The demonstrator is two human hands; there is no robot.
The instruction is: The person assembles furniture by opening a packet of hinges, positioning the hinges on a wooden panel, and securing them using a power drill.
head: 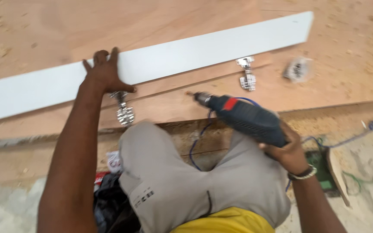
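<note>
the long white panel (pixel 186 54) lies flat and slantwise across the plywood sheet (pixel 173 21), its far end cut at an angle up to the right, its near end running off the left edge. the left hand (pixel 105 73) presses palm-down on its near edge, right above a metal hinge (pixel 124 110) fixed there, and a second hinge (pixel 247 73) sits further right along the same edge. the dark blue corded drill (pixel 242 118), with a red patch on its body, is gripped in the right hand (pixel 288 151), its bit pointing left and low over the plywood between the two hinges.
</note>
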